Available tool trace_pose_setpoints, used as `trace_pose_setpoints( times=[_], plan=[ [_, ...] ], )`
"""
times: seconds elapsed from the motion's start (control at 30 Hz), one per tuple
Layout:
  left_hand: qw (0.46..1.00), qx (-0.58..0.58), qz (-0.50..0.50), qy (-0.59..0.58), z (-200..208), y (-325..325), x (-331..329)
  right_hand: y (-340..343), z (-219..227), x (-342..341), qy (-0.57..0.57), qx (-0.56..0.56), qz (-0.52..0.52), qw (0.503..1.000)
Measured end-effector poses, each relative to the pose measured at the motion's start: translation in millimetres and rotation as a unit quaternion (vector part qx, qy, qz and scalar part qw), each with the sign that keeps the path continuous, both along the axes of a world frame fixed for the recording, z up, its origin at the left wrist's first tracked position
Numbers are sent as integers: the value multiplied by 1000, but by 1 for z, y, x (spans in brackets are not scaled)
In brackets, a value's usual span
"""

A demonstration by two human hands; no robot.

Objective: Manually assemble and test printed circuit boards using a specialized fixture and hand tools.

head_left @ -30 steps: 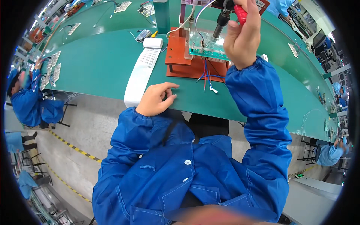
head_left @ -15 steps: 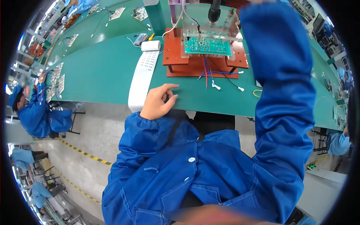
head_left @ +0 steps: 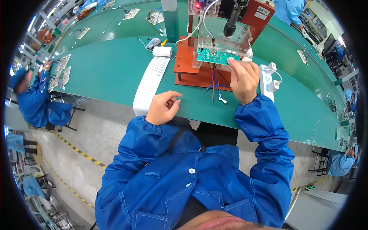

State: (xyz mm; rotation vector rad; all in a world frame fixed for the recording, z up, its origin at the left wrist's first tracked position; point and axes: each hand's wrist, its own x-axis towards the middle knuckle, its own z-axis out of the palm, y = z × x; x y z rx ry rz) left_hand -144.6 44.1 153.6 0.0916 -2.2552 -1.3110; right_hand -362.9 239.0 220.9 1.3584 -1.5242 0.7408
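My right hand [head_left: 245, 81] has closed its fingertips on the front right corner of a green circuit board [head_left: 213, 56]. The board lies in a red test fixture [head_left: 186, 66], below a clear plastic plate [head_left: 230, 45] and a black plunger [head_left: 230, 27]. Red, blue and black wires [head_left: 217, 89] hang down in front of the fixture. My left hand [head_left: 164, 108] holds nothing; its fingers are loosely curled, with a gap between thumb and forefinger. It is at the table's front edge, beside a strip of white printed labels [head_left: 145, 86] unrolled from a roll [head_left: 162, 51].
Right of the fixture lies a white power strip [head_left: 266, 81] with plugs in it. A green post [head_left: 170, 21] stands behind the label roll, near a small grey device [head_left: 153, 43]. Co-workers sit along the green table [head_left: 103, 69]; one person [head_left: 36, 101] is at the left.
My right hand has come down from high above the fixture's right side to the circuit board's corner and gripped it. The clear plate appears higher off the board. My left hand stays nearly still.
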Motion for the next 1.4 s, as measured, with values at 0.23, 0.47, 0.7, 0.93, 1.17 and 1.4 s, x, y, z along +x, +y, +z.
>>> trace_pose_setpoints(
  times=[0.23,0.47,0.7,0.93,1.17,1.4],
  plan=[
    [992,26,89,88,-5,1,11,23,32,-7,-55,10,122,991],
    [971,-77,65,216,21,21,23,49,75,62,-560,121,139,808],
    [943,-311,-118,-10,48,43,-11,53,-5,42,-808,192,147,537],
    [962,-214,-159,-54,21,41,-30,83,-27,43,-624,172,54,760],
    [962,-209,-168,-54,20,42,-36,90,-54,58,-599,138,28,789],
    [963,-202,-169,-59,19,41,-38,84,-60,61,-577,149,-15,803]
  ],
)
